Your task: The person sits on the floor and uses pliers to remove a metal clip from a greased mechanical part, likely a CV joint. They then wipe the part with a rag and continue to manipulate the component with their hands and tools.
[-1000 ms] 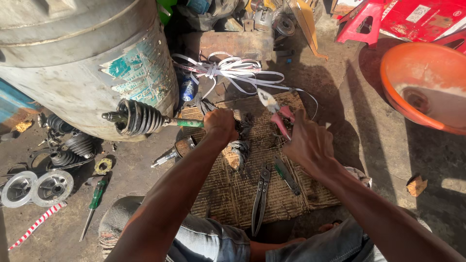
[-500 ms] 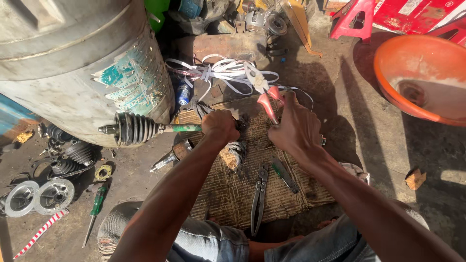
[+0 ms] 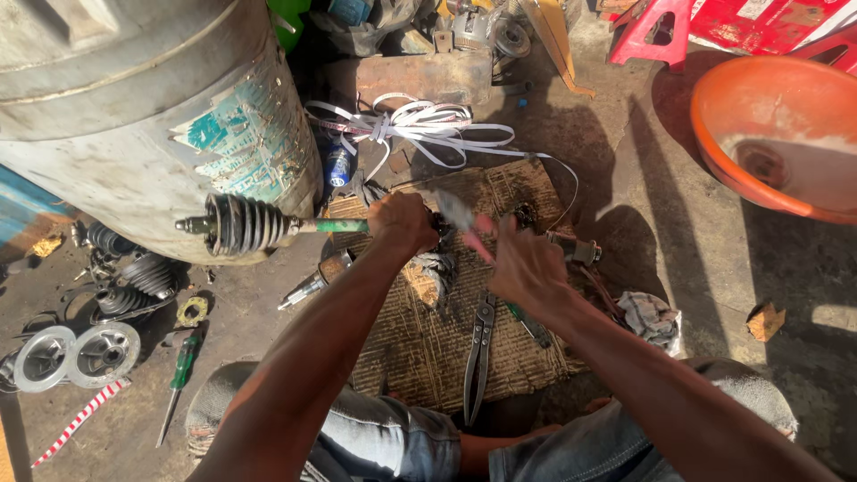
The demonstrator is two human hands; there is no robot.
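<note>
Left hand (image 3: pixel 403 223) sits at centre frame, fist wrapped tight round the green-painted steel drive shaft (image 3: pixel 335 226). The shaft runs out of the fist to the left, long axis roughly horizontal across the frame, ending in a black ribbed rubber boot (image 3: pixel 245 224) with a short metal stub pointing to the left edge. The boot end hangs in front of the big grey metal drum (image 3: pixel 134 107) in the upper left. The shaft's right end is hidden inside the fist; cannot tell how far it goes on.

Right hand (image 3: pixel 527 266) is just right of centre, close beside the left hand, fingers curled round red-handled pliers (image 3: pixel 469 228). The pliers are motion-blurred; the head points up-left toward the left fist, the red handle runs down-right into the palm. Cannot tell whether the pliers' jaws bite anything.

Both hands hover over a brown woven mat (image 3: pixel 420 348) on the ground, lower centre. On the mat, below the right hand, lie long dark metal pliers (image 3: pixel 479 353), long axis near vertical in the frame. A tangle of white flat strap (image 3: pixel 420 125) lies at upper centre, an orange plastic basin (image 3: pixel 777 134) at upper right, a green-handled screwdriver (image 3: pixel 181 368) at lower left on the dirt.
</note>
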